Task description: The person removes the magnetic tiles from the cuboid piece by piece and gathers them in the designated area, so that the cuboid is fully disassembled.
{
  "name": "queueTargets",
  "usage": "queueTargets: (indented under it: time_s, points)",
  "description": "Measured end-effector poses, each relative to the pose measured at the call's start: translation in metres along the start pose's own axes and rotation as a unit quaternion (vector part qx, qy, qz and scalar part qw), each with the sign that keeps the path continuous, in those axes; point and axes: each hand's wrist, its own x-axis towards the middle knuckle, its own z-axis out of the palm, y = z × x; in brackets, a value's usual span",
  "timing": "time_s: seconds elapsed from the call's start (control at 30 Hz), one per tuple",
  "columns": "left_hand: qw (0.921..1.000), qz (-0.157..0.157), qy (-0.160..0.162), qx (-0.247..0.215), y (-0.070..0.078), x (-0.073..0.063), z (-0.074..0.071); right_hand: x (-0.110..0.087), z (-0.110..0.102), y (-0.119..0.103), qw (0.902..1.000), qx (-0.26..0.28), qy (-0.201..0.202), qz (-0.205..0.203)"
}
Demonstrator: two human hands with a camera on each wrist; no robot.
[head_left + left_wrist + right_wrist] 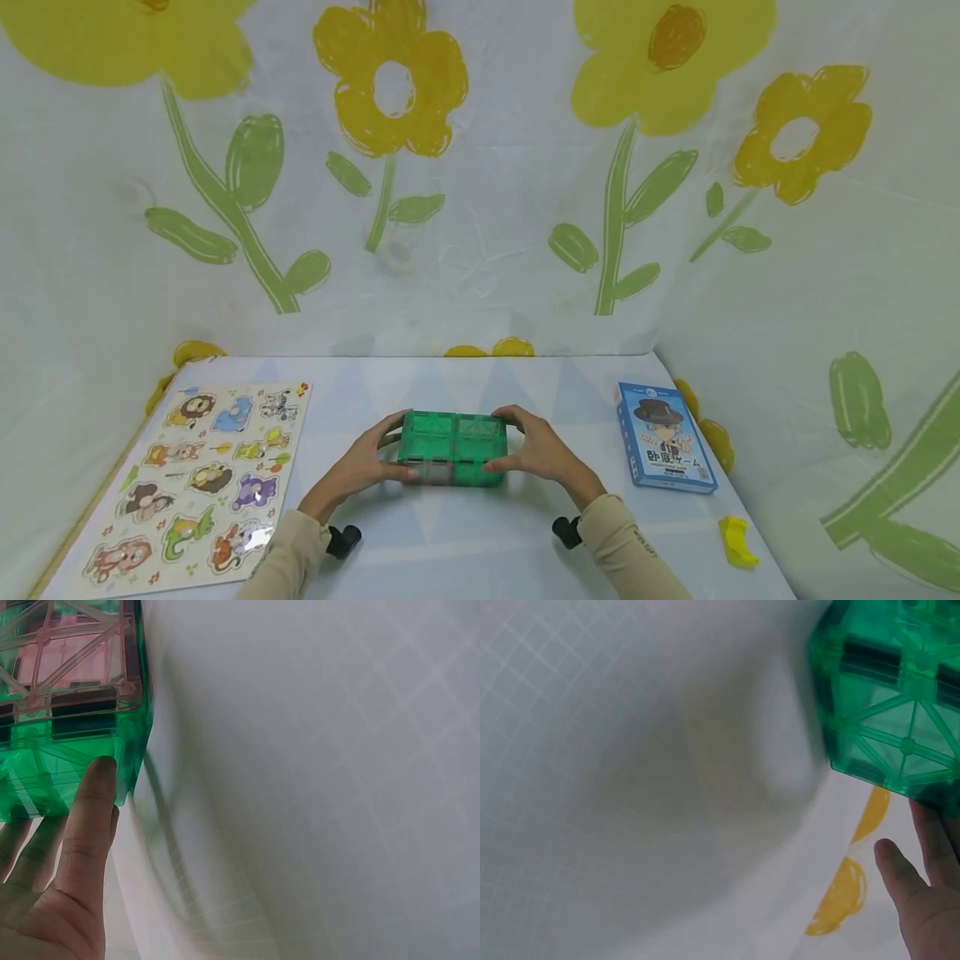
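A box of clear green magnetic tiles (454, 429) is between the two hands at the middle of the table. One pinkish tile (71, 652) forms the left part of its front. My left hand (363, 457) grips the left end, thumb at the front edge and fingers round behind it. Around the right end is my right hand (545, 450), fingers at the back corner and thumb by the front. In the right wrist view, fingers of the right hand (934, 915) reach the lower edge of the green box, and the thumb stands apart from it there.
An animal puzzle board (187, 483) lies at the left of the table. On the right are a blue card-game box (666, 437) and, nearer, a small yellow piece (738, 542). A flower-printed cloth (495, 208) rises behind and at the sides.
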Motion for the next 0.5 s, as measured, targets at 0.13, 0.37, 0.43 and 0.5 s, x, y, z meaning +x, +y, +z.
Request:
queueTargets:
  time_s: [0.13,0.37,0.43,0.5]
  points:
    - [1.0,0.0,0.003,-0.007,-0.0027,-0.0009,0.0013,0.0008,0.0018,0.0001,0.9999,0.01,-0.004,0.0]
    - [0.9999,0.007,0.007,0.002,-0.0023,0.001,0.0012,0.0007,0.0004,-0.0005,1.0,0.009,-0.003,0.001]
    - [0.9999,0.007,0.009,0.003,-0.0016,0.0013,0.0008,0.0014,-0.0003,-0.001,0.9999,0.01,-0.001,0.006]
    - [0.9999,0.005,0.01,0.005,-0.0016,0.0013,0.0007,0.0026,-0.0008,-0.0015,0.9999,0.009,-0.002,0.011]
